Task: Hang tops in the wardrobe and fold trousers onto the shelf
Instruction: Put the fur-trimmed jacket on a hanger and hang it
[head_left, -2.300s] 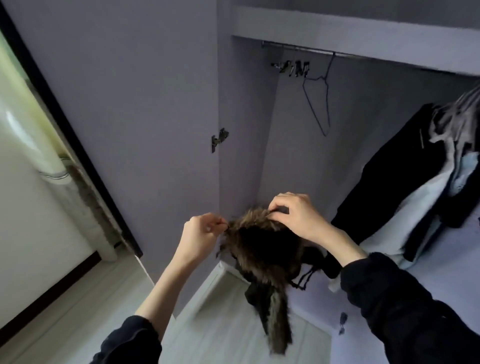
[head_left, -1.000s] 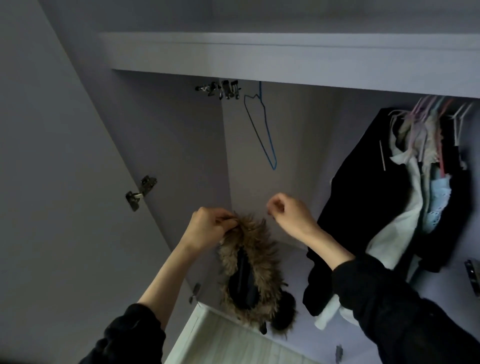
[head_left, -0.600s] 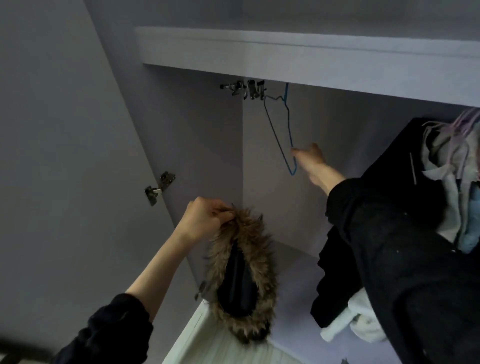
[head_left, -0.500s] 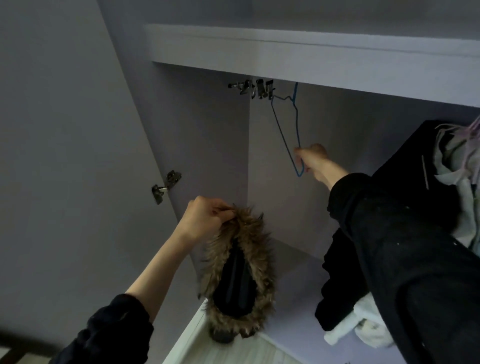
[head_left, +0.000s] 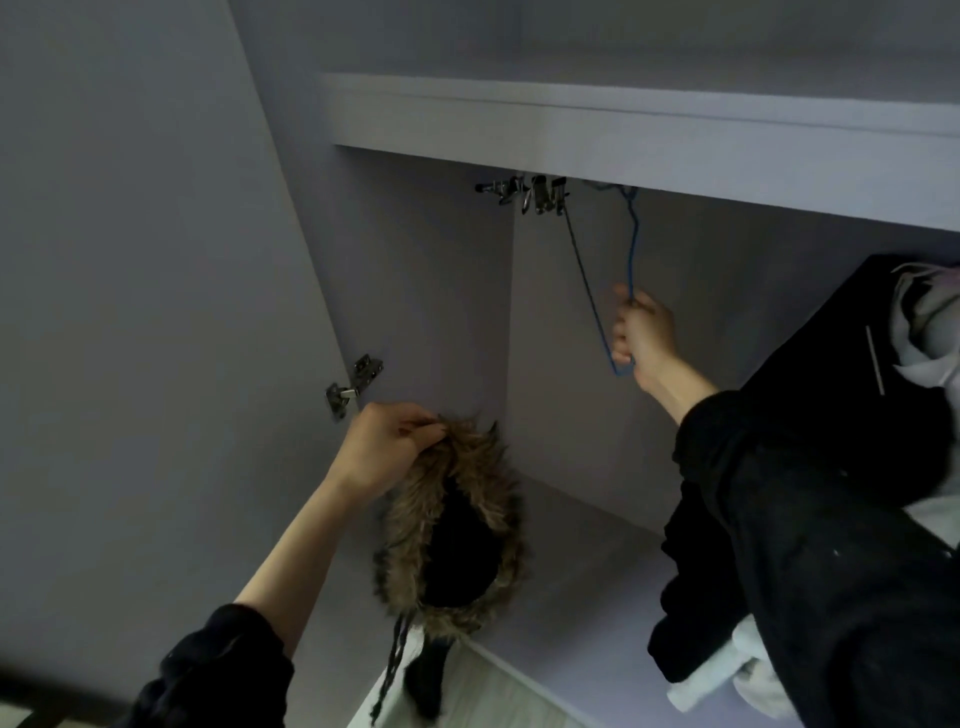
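Observation:
A dark garment with a brown fur-trimmed hood (head_left: 457, 525) hangs in front of the open wardrobe. My left hand (head_left: 387, 449) pinches the fur rim at its top. Inside the wardrobe, a thin blue wire hanger (head_left: 631, 244) hangs from the rail under the shelf (head_left: 623, 130). My right hand (head_left: 641, 332) is raised and grips the hanger's lower part. Below the hood, dark cords and a strip of the garment dangle.
Metal clips (head_left: 530, 195) hang on the rail left of the hanger. Dark and white clothes (head_left: 883, 374) hang at the right of the wardrobe. The open door (head_left: 156, 260) with its hinge (head_left: 353, 384) stands at the left. The wardrobe floor (head_left: 587, 597) lies below.
My right hand let go of the hood, reached up and closed round the blue hanger. My left hand kept hold of the fur rim, and the hood now hangs from it alone.

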